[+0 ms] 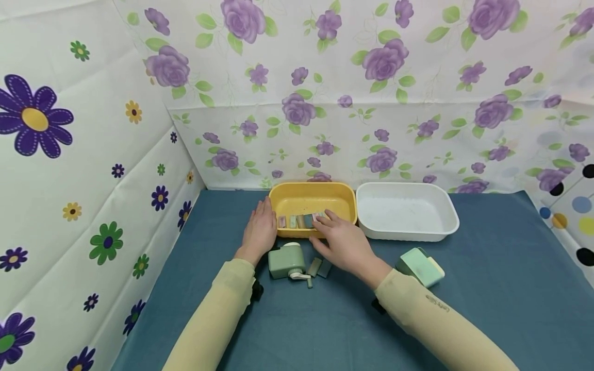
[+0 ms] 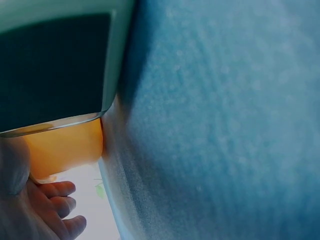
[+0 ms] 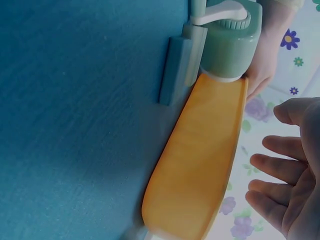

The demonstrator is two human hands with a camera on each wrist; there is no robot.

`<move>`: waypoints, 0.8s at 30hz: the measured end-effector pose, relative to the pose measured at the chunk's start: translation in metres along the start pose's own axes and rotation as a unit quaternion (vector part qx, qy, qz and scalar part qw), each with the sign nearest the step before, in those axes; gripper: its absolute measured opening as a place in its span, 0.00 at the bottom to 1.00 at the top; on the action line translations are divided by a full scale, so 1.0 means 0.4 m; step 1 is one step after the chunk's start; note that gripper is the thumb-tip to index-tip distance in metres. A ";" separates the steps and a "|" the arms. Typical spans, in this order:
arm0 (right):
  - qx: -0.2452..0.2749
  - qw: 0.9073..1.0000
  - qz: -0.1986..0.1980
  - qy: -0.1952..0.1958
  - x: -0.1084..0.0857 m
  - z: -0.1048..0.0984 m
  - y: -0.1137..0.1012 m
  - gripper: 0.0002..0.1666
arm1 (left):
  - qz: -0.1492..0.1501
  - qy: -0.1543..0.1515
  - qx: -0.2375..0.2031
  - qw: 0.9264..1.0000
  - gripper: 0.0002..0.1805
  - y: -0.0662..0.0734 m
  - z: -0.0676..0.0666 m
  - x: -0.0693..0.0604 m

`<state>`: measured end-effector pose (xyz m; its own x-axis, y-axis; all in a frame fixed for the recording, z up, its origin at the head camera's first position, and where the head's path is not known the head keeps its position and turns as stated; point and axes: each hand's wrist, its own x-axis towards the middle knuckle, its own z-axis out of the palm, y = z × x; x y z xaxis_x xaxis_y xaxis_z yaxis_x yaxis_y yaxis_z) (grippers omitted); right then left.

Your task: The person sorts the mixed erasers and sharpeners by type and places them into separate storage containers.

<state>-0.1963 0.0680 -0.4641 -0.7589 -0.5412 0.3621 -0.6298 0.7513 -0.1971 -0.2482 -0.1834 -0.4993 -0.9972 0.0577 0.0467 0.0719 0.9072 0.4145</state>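
My left hand (image 1: 261, 226) rests against the left end of a yellow basin (image 1: 349, 206), its fingers stretched along the rim. Over the basin's front right side reaches my right hand (image 1: 345, 242), fingers spread and loosely bent, above a row of small pastel blocks (image 1: 300, 221). In the right wrist view nothing shows between that hand's fingers (image 3: 282, 167). Whether a fingertip touches a block is hidden. In front of the basin stands a green box with a white crank (image 1: 285, 262), resembling a desktop pencil sharpener. Beside it lie a pale green block (image 1: 314, 267) and a blue-grey block (image 1: 325, 268).
A white basin (image 1: 403, 208) stands right beside the yellow one. Farther right on the blue cloth (image 1: 501, 288) lies a mint green block-shaped object with a pale yellow part (image 1: 421, 267). Flowered sheets (image 1: 297, 67) hang behind and at the left.
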 end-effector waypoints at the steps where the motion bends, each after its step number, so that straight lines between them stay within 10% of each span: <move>1: 0.001 1.000 -0.001 0.002 -0.004 -0.001 -0.001 0.25 | -0.001 0.000 -0.001 1.000 0.33 0.000 0.000 0.000; 24: 0.042 0.999 -0.018 0.010 -0.075 -0.015 -0.017 0.25 | 0.006 0.005 0.005 1.000 0.33 -0.001 0.001 0.000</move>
<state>-0.1683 0.0812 -0.4683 -0.7331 -0.5588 0.3878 -0.6685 0.6971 -0.2593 -0.2484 -0.1837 -0.4998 -0.9961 0.0644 0.0599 0.0832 0.9108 0.4043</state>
